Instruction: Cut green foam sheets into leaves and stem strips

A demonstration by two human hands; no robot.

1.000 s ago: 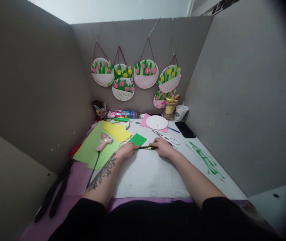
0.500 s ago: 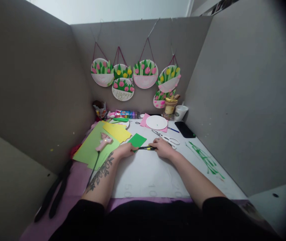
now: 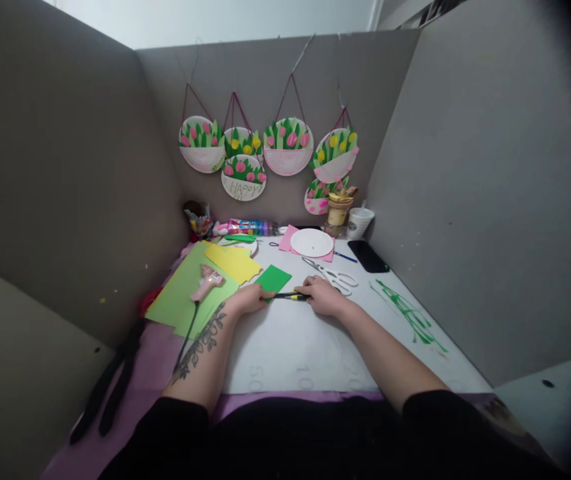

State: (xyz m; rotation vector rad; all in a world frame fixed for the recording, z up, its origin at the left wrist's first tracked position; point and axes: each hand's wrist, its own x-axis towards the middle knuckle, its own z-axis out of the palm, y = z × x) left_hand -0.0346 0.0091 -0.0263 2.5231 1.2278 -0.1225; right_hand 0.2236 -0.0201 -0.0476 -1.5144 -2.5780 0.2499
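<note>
My left hand [image 3: 253,297] pinches the near edge of a dark green sheet of paper [image 3: 274,279]. Between my hands, just over the white table, lies a slim black and yellow tool that looks like scissors [image 3: 293,295]. Its tip end meets the paper beside my left fingers. My right hand [image 3: 321,295] is closed round the other end, which is mostly hidden under the fingers. Just beyond the right hand, a larger pair of scissors with white handles [image 3: 348,283] rests on the table.
A pink glue gun [image 3: 208,283] lies on light green paper [image 3: 173,300], its cord by my left forearm. Yellow paper [image 3: 235,265] overlaps it. Further back are a white paper plate [image 3: 311,243] and a phone [image 3: 368,257]. Green paper scraps [image 3: 408,313] lie right. Grey panels enclose the table.
The view has shifted slightly. Both hands keep nearly the same place and hold, with the tool tilted a little differently.
</note>
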